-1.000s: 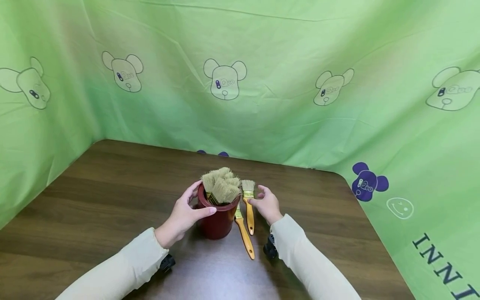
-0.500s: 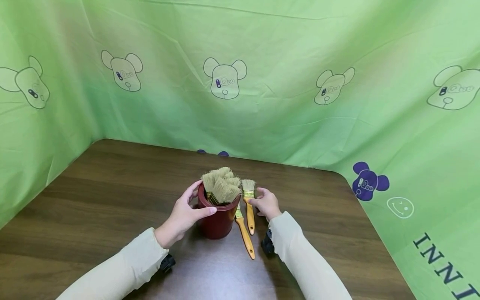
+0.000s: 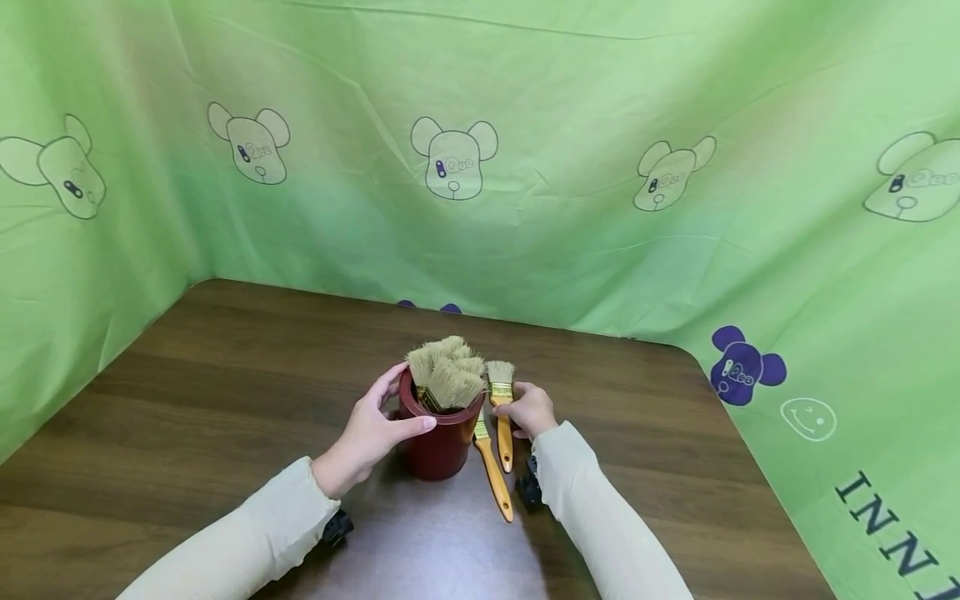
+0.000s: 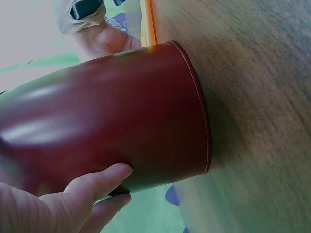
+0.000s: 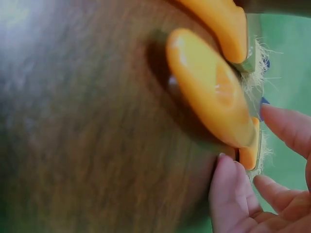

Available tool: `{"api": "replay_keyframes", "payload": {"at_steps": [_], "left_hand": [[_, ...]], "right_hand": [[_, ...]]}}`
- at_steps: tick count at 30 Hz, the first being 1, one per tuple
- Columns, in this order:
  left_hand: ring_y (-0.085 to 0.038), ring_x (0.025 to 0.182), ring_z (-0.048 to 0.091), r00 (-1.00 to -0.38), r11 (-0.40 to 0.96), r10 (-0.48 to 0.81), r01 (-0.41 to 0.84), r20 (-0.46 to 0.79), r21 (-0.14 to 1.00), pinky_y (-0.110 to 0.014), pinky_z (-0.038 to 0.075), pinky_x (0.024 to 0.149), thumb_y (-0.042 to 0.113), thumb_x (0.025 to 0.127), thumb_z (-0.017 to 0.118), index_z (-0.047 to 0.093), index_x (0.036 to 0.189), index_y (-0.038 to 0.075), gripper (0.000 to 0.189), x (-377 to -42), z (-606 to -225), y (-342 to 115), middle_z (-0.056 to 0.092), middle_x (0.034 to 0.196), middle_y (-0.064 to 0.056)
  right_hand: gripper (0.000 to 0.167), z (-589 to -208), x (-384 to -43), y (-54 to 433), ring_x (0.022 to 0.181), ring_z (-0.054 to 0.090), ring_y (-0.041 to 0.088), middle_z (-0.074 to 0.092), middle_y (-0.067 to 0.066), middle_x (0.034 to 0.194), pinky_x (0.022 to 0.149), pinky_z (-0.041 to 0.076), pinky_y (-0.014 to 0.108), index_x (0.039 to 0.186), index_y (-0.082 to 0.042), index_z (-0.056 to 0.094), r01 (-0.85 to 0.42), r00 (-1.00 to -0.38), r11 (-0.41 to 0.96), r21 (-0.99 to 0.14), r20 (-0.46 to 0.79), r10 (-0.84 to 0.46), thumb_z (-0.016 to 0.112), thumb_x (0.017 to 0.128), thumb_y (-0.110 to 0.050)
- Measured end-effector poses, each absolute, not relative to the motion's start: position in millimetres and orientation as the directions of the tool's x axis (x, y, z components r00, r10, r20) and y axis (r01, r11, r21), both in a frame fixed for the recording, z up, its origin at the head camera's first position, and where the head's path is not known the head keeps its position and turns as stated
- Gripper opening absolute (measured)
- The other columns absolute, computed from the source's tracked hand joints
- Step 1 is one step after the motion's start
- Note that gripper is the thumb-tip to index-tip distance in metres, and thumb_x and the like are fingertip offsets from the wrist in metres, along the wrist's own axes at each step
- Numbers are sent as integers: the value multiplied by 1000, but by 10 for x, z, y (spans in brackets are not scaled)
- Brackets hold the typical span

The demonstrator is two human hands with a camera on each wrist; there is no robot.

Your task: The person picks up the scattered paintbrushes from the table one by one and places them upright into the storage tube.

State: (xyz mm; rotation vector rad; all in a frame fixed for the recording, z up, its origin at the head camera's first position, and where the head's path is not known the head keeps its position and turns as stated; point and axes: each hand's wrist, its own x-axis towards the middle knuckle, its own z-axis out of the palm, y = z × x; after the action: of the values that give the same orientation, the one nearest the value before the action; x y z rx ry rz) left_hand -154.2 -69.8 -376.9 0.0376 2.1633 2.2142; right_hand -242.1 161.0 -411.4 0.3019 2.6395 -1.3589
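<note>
A dark red pot (image 3: 437,450) stands upright on the table, crammed with several paintbrushes (image 3: 448,375), pale bristles up. My left hand (image 3: 371,429) grips it near the rim, thumb at the front and fingers round the far left side. To its right lie two paintbrushes with orange handles. At the farther paintbrush (image 3: 504,446), my right hand (image 3: 531,410) has its thumb across the handle and its fingers along the right side; the right wrist view shows this handle (image 5: 209,87) between thumb and fingers. The nearer paintbrush (image 3: 495,479) lies untouched, its bristles hidden behind the pot.
The brown wooden table (image 3: 247,400) ends at a green printed curtain (image 3: 525,250) behind and at both sides. A black wrist camera (image 3: 529,483) under the right sleeve hangs close beside the brush handles.
My right hand has shifted slightly lower and closer around the handle of the farther paintbrush. The left hand keeps its grip on the pot, and the brushes stay in place.
</note>
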Motion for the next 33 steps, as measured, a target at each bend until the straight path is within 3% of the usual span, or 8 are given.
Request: {"api": "replay_keyframes", "payload": {"at_steps": [8, 20, 26, 33], "left_hand": [[-37, 122, 48, -999, -35, 51, -17, -15, 999, -45, 44, 91, 3, 75, 76, 36, 147, 10, 82, -1548, -3768, -695, 47, 133, -19], [-36, 119, 49, -999, -34, 44, -15, -13, 999, -36, 47, 83, 2, 75, 77, 37, 146, 9, 82, -1552, -3777, -696, 47, 131, -20], [-37, 120, 48, -998, -32, 53, -15, -14, 999, -42, 46, 89, 2, 76, 76, 35, 147, 10, 82, -1557, -3762, -697, 47, 131, -19], [-38, 122, 47, -998, -26, 56, -19, -17, 999, -46, 45, 92, 2, 76, 76, 34, 147, 9, 83, -1557, -3777, -693, 47, 131, -20]], "right_hand": [[70, -4121, -2442, 1608, 71, 62, 22, 60, 25, 112, 49, 53, 32, 137, 3, 47, 266, -961, 606, -750, -256, 105, 74, 73, 2], [67, -4033, -2430, 1610, 70, 58, 21, 61, 21, 106, 53, 54, 39, 135, 5, 48, 284, -948, 651, -704, -310, 78, 69, 71, 6], [70, -4013, -2439, 1610, 69, 56, 20, 60, 17, 98, 55, 55, 42, 137, 4, 47, 320, -934, 628, -709, -347, 84, 69, 71, 8], [60, -4021, -2457, 1657, 64, 54, 19, 59, 14, 90, 49, 53, 37, 126, 6, 54, 310, -931, 668, -677, -359, 68, 65, 68, 9]]}}
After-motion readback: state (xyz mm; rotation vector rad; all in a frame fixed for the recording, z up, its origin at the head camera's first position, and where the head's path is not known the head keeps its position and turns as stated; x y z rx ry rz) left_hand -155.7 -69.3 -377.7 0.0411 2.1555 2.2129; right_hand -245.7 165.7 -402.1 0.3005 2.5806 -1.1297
